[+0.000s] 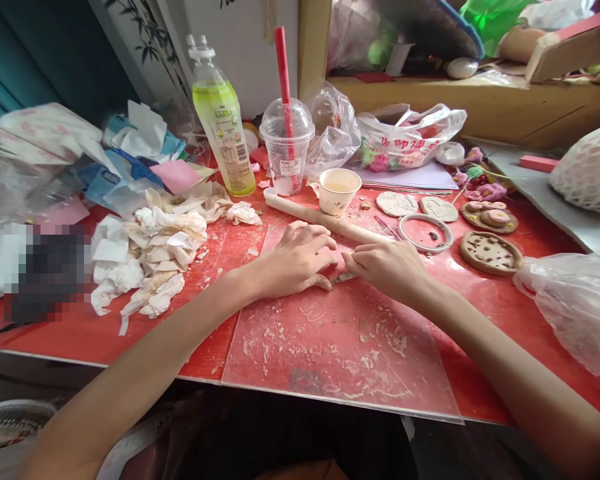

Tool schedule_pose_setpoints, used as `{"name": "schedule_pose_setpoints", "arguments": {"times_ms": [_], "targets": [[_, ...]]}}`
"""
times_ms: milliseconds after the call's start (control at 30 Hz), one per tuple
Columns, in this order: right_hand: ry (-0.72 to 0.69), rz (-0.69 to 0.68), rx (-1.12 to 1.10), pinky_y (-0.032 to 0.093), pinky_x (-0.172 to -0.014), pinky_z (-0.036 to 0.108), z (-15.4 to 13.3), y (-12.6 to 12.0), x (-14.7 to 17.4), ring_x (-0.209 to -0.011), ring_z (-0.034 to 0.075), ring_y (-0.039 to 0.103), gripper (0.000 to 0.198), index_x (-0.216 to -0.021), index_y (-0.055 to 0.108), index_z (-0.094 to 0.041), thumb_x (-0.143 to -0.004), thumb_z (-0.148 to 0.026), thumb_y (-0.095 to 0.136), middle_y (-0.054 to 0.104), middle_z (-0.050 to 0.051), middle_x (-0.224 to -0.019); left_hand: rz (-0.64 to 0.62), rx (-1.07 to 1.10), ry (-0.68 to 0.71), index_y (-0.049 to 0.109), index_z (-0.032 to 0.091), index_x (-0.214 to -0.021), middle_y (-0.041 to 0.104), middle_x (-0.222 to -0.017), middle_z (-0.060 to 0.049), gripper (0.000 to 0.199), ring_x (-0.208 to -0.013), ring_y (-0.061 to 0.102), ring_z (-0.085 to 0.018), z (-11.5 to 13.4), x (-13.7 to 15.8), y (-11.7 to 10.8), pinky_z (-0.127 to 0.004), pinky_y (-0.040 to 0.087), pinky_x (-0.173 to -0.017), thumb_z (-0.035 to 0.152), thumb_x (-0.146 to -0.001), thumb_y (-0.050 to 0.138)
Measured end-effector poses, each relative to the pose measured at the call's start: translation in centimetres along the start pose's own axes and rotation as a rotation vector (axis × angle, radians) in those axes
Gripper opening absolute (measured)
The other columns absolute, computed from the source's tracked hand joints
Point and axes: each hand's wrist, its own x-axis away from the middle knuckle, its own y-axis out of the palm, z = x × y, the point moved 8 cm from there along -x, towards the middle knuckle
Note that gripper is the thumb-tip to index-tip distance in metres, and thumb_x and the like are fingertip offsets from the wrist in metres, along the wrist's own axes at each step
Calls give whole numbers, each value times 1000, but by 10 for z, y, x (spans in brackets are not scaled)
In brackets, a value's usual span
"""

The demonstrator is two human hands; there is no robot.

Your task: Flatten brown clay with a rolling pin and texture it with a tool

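Observation:
My left hand (300, 260) reaches over the far part of a clear plastic mat (280, 360), palm down, its fingers curved and apart. The thumb of that hand lies near the tip of a thin grey blade-like tool (343, 277). My right hand (387, 267) is closed around the other end of this tool, so most of it is hidden. Just beyond both hands, a pale wooden rolling pin (325, 220) lies at a slant. Pale clay-like scraps are scattered over the mat.
Crumpled tissues (155, 253) are heaped at the left. A green drink bottle (223, 127), a plastic cup (287, 147) with a red straw and a paper cup (339, 191) stand behind. Rightward lie a ring (447, 235), round clay pieces (491, 252) and a plastic bag (575, 300).

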Motion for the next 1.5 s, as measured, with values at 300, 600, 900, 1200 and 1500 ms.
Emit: {"name": "schedule_pose_setpoints", "arguments": {"times_ms": [300,600,900,1200,1500], "targets": [[154,128,-300,34,-54,26,-2,-25,-1,-64,15,58,36,-71,64,-18,-93,-34,41,68,5,-78,125,208,-101,64,17,-93,66,-92,-1,24,-87,53,-15,-20,0,-28,-33,33,-87,22,-94,40],[37,130,-209,39,-59,29,-16,-9,1,-76,19,60,22,-89,65,-17,-92,-30,47,64,7,-94,-24,252,-203,63,17,-89,55,-103,-5,19,-109,44,-20,-48,8,-26,-34,35,-96,26,-87,47],[-86,286,-181,44,-72,32,-21,-20,2,-81,20,59,22,-92,64,-16,-91,-31,48,65,9,-91,-116,295,-283,53,20,-116,47,-121,-7,34,-121,33,-23,-57,9,-12,-39,29,-104,38,-88,45],[-69,245,-93,39,-77,34,-22,-7,2,-87,21,59,22,-89,64,-16,-91,-32,48,67,7,-88,-146,192,-252,59,19,-104,49,-117,-6,27,-114,35,-24,-55,6,-1,-40,29,-99,35,-90,44],[-27,306,-101,38,-76,34,-20,-18,2,-81,21,60,20,-91,63,-19,-92,-32,48,69,8,-96,-81,252,-185,67,20,-100,58,-110,-5,31,-109,38,-23,-56,5,-7,-39,28,-97,30,-92,39]]}}
